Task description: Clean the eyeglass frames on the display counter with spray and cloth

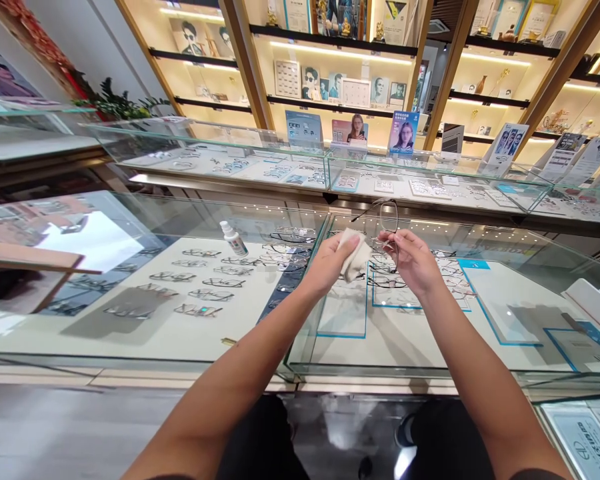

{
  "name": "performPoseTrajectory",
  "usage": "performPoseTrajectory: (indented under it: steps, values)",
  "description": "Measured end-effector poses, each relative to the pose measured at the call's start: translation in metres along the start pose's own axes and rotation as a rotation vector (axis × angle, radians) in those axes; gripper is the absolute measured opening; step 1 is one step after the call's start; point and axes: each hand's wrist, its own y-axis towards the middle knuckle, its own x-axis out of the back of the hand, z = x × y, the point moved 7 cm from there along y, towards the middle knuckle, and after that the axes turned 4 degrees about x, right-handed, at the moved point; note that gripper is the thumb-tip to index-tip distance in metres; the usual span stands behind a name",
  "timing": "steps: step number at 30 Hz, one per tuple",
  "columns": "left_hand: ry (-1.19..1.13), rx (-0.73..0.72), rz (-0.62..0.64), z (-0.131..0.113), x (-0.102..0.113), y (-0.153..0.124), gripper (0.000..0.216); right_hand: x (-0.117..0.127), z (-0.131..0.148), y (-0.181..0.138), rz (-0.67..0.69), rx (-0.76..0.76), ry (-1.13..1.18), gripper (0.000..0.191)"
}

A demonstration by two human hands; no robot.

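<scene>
Over the glass display case, my left hand [329, 262] is closed on a folded cream cleaning cloth [356, 257]. To its right, my right hand [414, 257] pinches a pair of eyeglasses [390, 217] with a thin dark frame. One lens points upward above the fingers, and a temple arm stretches out to the left. Cloth and glasses are close together; whether they touch I cannot tell. A white spray bottle [234, 239] with a printed label stands on the glass top, left of my hands.
Rows of eyeglasses [211, 295] lie inside the display case [260, 363] beneath my arms. A mirror [80, 227] sits at the left, and a white object [593, 300] at the right edge. Farther back is another glass case [220, 143] with upright advertising cards [404, 132] on it.
</scene>
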Motion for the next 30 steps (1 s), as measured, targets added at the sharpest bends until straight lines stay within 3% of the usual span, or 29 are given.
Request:
performPoseTrajectory:
  steps: [3,7,10,11,13,18,20,22,25,30]
  values:
    - [0.215,0.081,0.279,0.004,-0.020,-0.010,0.058,0.005,0.006,0.003,-0.005,0.022,0.047,0.031]
    - [0.502,0.147,0.707,0.026,-0.052,-0.033,0.045,0.011,0.006,0.006,-0.007,0.018,0.061,0.032]
    - [0.652,0.084,0.874,0.039,-0.066,-0.044,0.034,0.012,0.004,0.007,0.011,-0.007,0.041,0.033]
    - [0.690,0.019,0.856,0.038,-0.067,-0.043,0.029,0.012,0.004,0.008,0.016,-0.014,0.031,0.032]
    - [0.727,-0.153,0.695,0.029,-0.060,-0.032,0.018,0.012,0.005,0.008,0.032,-0.021,-0.003,0.031]
    - [0.718,-0.597,-0.050,-0.015,-0.007,-0.013,0.009,0.011,0.012,0.008,0.119,-0.005,-0.187,0.026]
    - [0.748,-0.754,-0.255,-0.025,0.005,-0.017,0.016,0.010,0.013,0.008,0.159,0.011,-0.275,0.024]
    - [0.802,-0.874,-0.295,-0.027,0.004,-0.021,0.042,0.007,0.014,0.007,0.212,0.016,-0.347,0.022]
    - [0.871,-0.998,-0.231,-0.025,-0.007,-0.026,0.068,0.002,0.013,0.004,0.293,-0.002,-0.399,0.020]
    - [0.918,-0.953,-0.240,-0.020,-0.006,-0.023,0.062,-0.001,0.013,0.001,0.339,-0.021,-0.405,0.022]
